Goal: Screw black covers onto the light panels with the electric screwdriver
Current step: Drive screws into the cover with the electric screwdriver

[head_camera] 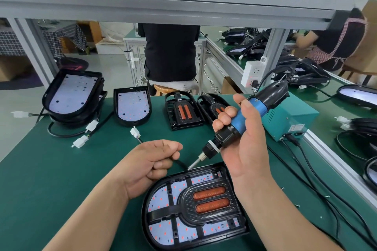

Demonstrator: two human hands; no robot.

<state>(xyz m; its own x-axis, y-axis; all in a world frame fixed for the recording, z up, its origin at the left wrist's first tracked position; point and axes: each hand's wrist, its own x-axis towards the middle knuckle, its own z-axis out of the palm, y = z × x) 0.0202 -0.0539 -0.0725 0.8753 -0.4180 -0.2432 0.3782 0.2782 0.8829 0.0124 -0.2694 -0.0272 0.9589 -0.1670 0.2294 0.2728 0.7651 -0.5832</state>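
Green bench mat [61, 169], taken left to right:

- At 10 o'clock, a stack of light panels [71, 93] lies face up, its cables and white connectors [87, 128] trailing toward 6 o'clock
- Just right of it lies a single light panel [132, 106], uncovered
- At 12 o'clock two spare black covers [182, 111] lie side by side, orange strips showing
- Left hand [151, 165], centre: fingers curled closed round a black cable [180, 162] that emerges at the fingertips and leads to the near panel
- Near light panel [163, 230], at 6 o'clock: flat on the mat, with a black cover [187, 199] seated on it and LED board visible through the openings
- Right hand [244, 149]: fingers and thumb wrapped round the blue barrel of the electric screwdriver [242, 120], held tilted, bit pointing to 7 o'clock. The bit tip sits at the near panel's rim at its 11 o'clock; contact cannot be confirmed
- At 3 o'clock stands a teal power unit [285, 120], leads plugged in
- Loose screws [297, 206] lie scattered at 4 o'clock
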